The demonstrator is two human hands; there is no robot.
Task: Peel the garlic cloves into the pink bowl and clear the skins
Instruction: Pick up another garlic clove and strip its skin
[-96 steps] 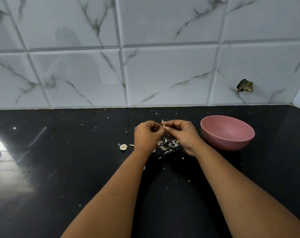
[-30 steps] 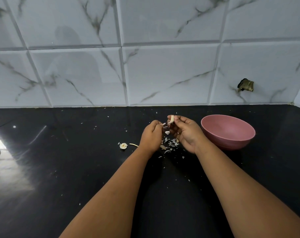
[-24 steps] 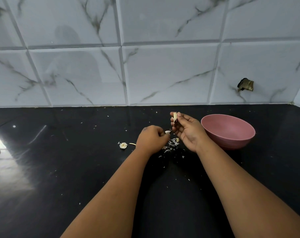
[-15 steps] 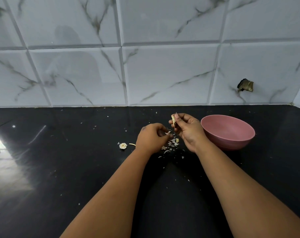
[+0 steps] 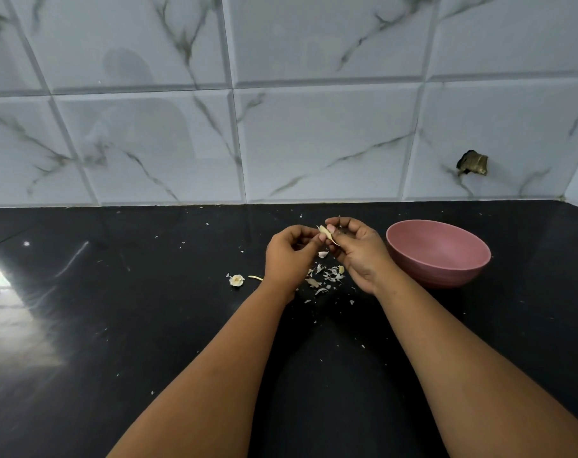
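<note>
Two hands meet above the black countertop, and between them we see the garlic clove — a pale sliver pinched at the fingertips of the right hand, with the thumb and forefinger of the left hand closed on its near end. Both grips are pressed together on the clove; we cannot tell how much skin still clings to it. Directly below the hands lies a scatter of garlic skins, small pale flakes spread over the dark stone, and a little to the left sit a root end and a thin stalk piece, apart from the pile. The pink bowl stands just beside the right hand, on its outer side, upright; what we see of its inside looks bare. Behind everything rises a wall of marbled white tiles, one with a dark broken hole above the bowl. To the left the counter runs wide and glossy — light glares off it there.
</note>
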